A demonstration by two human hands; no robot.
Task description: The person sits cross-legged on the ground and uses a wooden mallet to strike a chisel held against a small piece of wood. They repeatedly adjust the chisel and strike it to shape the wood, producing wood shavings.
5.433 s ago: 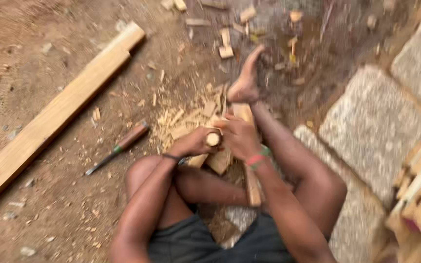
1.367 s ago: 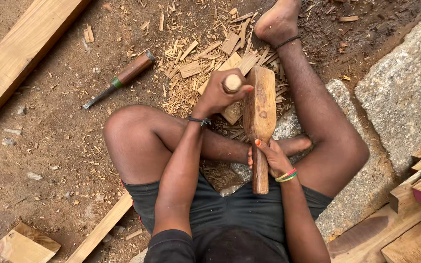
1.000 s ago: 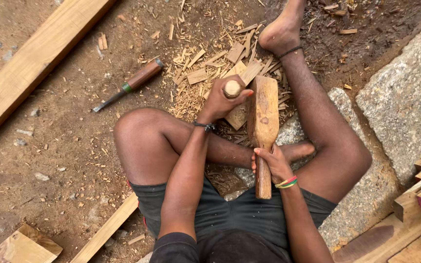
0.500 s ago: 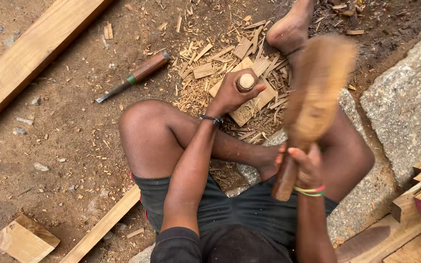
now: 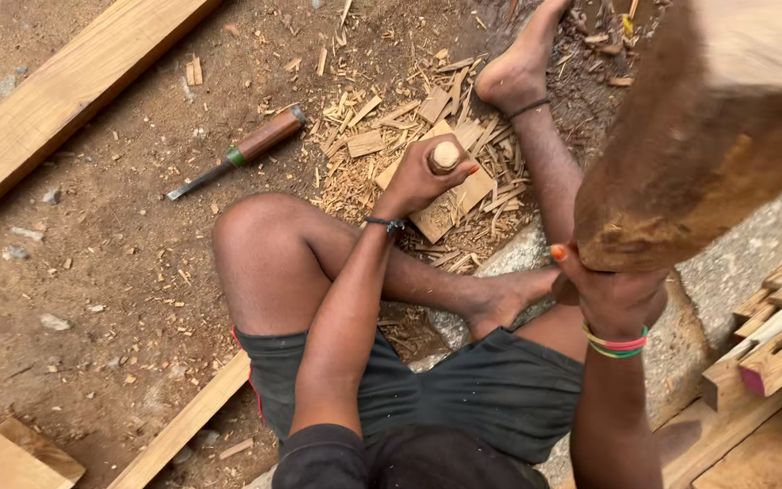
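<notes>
On the dirt floor, among pale wood chips [image 5: 364, 149]: left hand [image 5: 420, 177] gripping a round wooden chisel handle [image 5: 445, 157] tight, right hand [image 5: 610, 294] closing around a big brown wooden mallet [image 5: 717, 136], lifting it high.

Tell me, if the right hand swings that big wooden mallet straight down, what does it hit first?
Probably the round top of the chisel handle that the left hand grips. The mallet in the right hand is raised close to the camera, so depth is unclear.

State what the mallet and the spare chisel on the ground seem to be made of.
Mallet: apparently solid wood, rough and unfinished, brown and blurred. Spare chisel: glossy reddish-brown handle, likely varnished wood, with a green band and a dull grey blade that looks like metal.
</notes>
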